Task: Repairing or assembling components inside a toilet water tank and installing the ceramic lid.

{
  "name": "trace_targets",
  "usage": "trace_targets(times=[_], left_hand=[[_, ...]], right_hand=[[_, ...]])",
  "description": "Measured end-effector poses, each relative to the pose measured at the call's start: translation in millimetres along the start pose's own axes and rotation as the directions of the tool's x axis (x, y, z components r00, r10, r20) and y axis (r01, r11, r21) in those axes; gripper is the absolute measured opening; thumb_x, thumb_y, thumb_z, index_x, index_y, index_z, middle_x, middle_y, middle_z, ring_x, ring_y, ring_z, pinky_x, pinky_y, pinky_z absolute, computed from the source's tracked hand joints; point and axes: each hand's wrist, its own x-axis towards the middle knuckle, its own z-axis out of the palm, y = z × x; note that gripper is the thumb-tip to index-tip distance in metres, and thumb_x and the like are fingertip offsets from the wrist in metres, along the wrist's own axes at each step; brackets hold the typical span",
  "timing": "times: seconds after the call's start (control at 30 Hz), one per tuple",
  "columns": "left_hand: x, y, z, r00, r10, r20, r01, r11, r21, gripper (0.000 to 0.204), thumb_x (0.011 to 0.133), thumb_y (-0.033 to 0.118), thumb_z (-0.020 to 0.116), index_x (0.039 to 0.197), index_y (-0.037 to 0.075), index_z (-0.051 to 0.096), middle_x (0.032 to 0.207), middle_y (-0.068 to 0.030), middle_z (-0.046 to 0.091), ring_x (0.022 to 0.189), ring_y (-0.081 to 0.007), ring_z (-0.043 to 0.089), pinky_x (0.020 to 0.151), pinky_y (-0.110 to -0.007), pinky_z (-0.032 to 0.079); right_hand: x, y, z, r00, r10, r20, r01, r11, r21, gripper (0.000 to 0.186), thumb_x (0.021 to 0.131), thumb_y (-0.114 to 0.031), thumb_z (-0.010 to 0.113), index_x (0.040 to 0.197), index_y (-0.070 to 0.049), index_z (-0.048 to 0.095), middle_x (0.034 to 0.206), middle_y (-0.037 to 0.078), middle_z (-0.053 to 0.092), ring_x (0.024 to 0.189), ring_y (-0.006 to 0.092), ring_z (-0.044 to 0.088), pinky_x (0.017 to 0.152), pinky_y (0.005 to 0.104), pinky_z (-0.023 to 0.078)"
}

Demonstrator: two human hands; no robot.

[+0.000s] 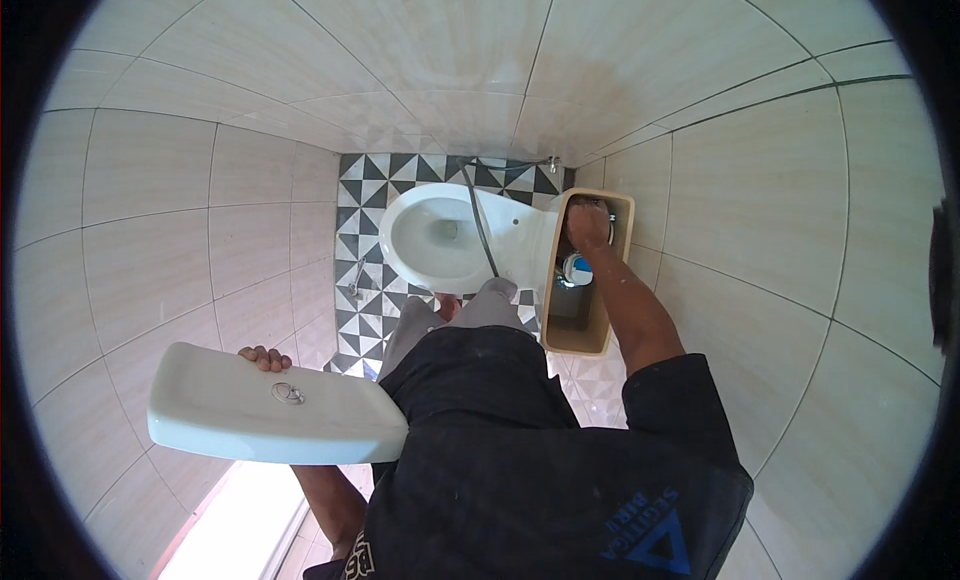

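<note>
The white toilet tank lid [215, 395] is held flat at the lower left by my left hand [265, 359], its fingers curled over the far edge. A round push button [289, 393] sits in the lid's top. At the right stands the uncovered toilet tank [583, 347], tan on its inner walls. My right hand [588, 225] reaches down into its far end with the fingers bent. What those fingers grip is hidden. Next to that wrist, a white and blue flush valve [577, 270] shows inside the tank.
The white toilet bowl [392, 230] adjoins the tank, its seat area uncovered. A grey hose [478, 215] lies across it from a wall valve [553, 165]. Tiled walls [750, 200] close in around the patterned floor [355, 225]. A bright doorway [235, 525] is at lower left.
</note>
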Motion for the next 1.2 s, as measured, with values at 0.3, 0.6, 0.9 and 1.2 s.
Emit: trace_targets(times=[0.3,0.6,0.9,1.2], left_hand=[[3.7,0.6,-6.0,0.998,-0.03,0.049,0.031,0.999,-0.025,0.036,0.098,0.031,0.062,0.115,0.0,0.054,0.095,-0.0107,0.059,0.09,-0.0247,0.06,0.089,-0.037,0.052],[4.3,-1.8,8.3,0.999,-0.017,0.048,0.017,1.0,0.008,0.039,0.097,0.032,0.062,0.116,-0.001,0.054,0.094,-0.011,0.058,0.089,-0.0241,0.059,0.088,-0.037,0.051],[7.9,-1.0,-3.5,0.997,-0.038,0.066,0.037,0.999,0.017,0.041,0.097,0.034,0.062,0.116,-0.001,0.054,0.093,-0.0102,0.057,0.088,-0.024,0.058,0.088,-0.038,0.051],[13.5,-5.4,0.0,0.992,-0.059,0.108,0.059,0.998,0.003,0.041,0.097,0.035,0.061,0.117,-0.001,0.056,0.095,-0.0106,0.059,0.088,-0.0246,0.059,0.088,-0.039,0.052]], right_hand=[[-11.8,-2.9,4.0,0.975,-0.082,-0.205,0.067,0.995,-0.078,0.012,0.078,-0.016,0.066,0.081,-0.008,0.074,0.091,0.012,0.072,0.089,0.0265,0.07,0.088,0.0444,0.048],[-14.1,-10.3,3.4,0.988,-0.035,-0.147,0.027,0.998,-0.058,0.014,0.079,-0.016,0.067,0.089,-0.009,0.074,0.093,0.012,0.072,0.091,0.0267,0.07,0.09,0.0451,0.047],[-16.3,-4.5,-2.5,0.993,-0.078,-0.089,0.073,0.996,-0.057,0.015,0.08,-0.018,0.065,0.089,-0.011,0.074,0.091,0.012,0.073,0.088,0.0264,0.071,0.087,0.0449,0.048],[-26.9,-9.9,-7.9,0.965,-0.01,-0.261,0.015,1.0,0.02,0.015,0.083,-0.015,0.062,0.093,-0.01,0.072,0.096,0.012,0.072,0.094,0.026,0.069,0.089,0.0445,0.046]])
